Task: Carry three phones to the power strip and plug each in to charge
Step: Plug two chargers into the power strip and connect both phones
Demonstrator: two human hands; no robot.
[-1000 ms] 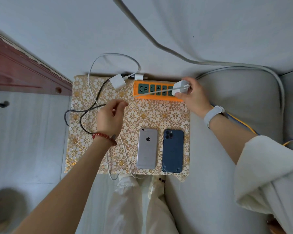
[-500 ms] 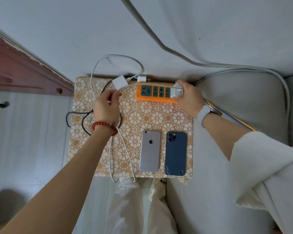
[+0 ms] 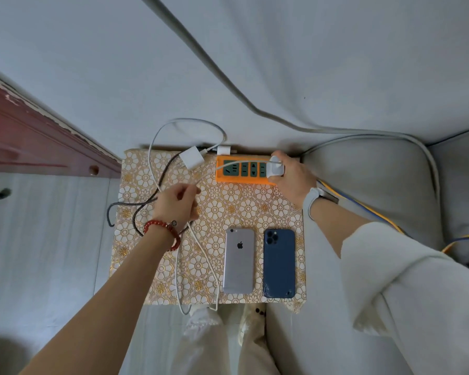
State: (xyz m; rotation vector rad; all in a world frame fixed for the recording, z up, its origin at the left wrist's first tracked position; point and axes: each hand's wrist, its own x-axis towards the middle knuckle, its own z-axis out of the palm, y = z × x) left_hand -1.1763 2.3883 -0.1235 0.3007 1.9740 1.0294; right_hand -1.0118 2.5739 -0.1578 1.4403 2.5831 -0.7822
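Note:
An orange power strip [image 3: 236, 180] lies at the back of a small table covered in a gold floral cloth [image 3: 228, 207]. My right hand [image 3: 293, 177] grips a white charger plug [image 3: 275, 167] at the strip's right end. A white cable [image 3: 209, 255] runs from that plug across the strip and down over the table's front edge; my left hand [image 3: 178, 204] pinches it left of the strip. Two phones lie face down near the front edge: a silver phone [image 3: 238, 261] and a dark blue phone [image 3: 279, 262] to its right.
Two more white chargers [image 3: 192, 157] [image 3: 223, 150] sit at the back of the table, with a looped white cable and a braided dark cable [image 3: 146, 204] to the left. A grey sofa [image 3: 377, 169] adjoins on the right, a red wooden frame [image 3: 38, 147] at left.
My right hand has pressed the white plug down onto the strip's right end. My left hand moved toward the back along the cable, then came forward again, still pinching it.

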